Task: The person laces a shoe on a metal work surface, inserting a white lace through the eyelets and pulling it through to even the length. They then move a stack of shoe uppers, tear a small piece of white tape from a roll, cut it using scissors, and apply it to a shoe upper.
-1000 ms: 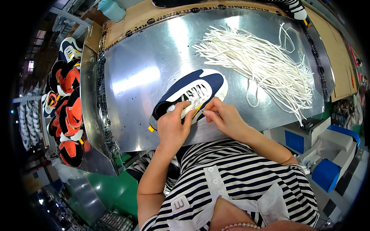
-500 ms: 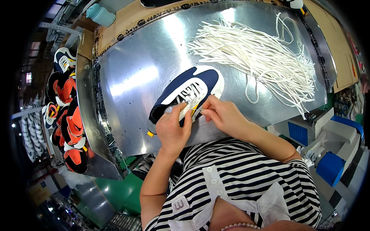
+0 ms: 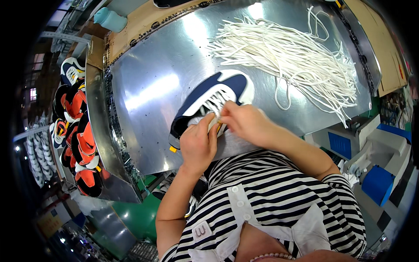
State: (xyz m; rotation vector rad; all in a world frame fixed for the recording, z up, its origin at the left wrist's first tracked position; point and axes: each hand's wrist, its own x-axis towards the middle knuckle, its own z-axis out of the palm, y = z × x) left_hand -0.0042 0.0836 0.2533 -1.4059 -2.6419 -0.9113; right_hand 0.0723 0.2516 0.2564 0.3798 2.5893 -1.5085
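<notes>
A navy and white sneaker with yellow accents lies on the metal tabletop, its toe toward the far right. White shoelace crosses its upper eyelets. My left hand is closed at the sneaker's near side by the collar, thumb and forefinger pinching its edge. Close beside those fingertips, my right hand is closed in a pinch over the lacing. The lace end between its fingers is mostly hidden and slightly blurred.
A loose heap of white shoelaces covers the table's far right. Several sneakers with orange-red linings fill a rack beyond the left metal edge. A light-blue lidded container stands at the back left. Grey and blue equipment is at the right.
My right hand has moved up and inward, from beside the sneaker to over its lacing. The left hand stays pinched near the collar, with little movement.
</notes>
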